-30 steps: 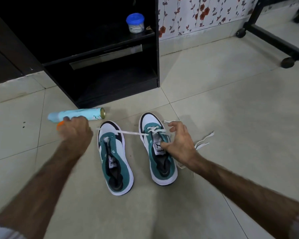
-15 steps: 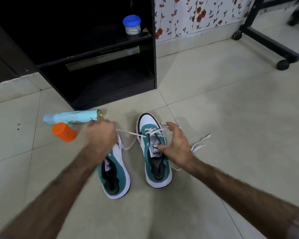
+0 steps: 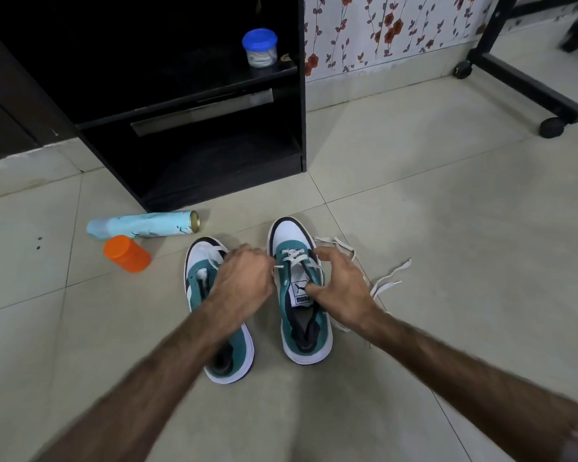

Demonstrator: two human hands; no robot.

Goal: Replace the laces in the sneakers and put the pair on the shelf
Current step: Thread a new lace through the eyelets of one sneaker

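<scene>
Two teal-and-white sneakers stand side by side on the tiled floor, toes pointing away from me. The right sneaker (image 3: pixel 302 295) has a white lace (image 3: pixel 296 256) threaded through its lowest eyelets. My left hand (image 3: pixel 244 278) hovers over the left sneaker (image 3: pixel 221 328) and pinches one end of that lace beside the right shoe. My right hand (image 3: pixel 339 285) grips the right sneaker, thumb on its tongue. The left sneaker shows no crossed lacing. Loose lace ends (image 3: pixel 387 278) trail on the floor to the right.
A black shelf unit (image 3: pixel 194 115) stands just beyond the shoes, with a blue-lidded jar (image 3: pixel 260 48) on its upper shelf. A light-blue spray can (image 3: pixel 144 224) and an orange cap (image 3: pixel 126 254) lie at the left. A black wheeled frame (image 3: pixel 528 85) is at the back right.
My left hand moved right from near the spray can to the gap between the shoes, bringing the lace end with it, so the lace went slack. The right hand stayed on the right sneaker.
</scene>
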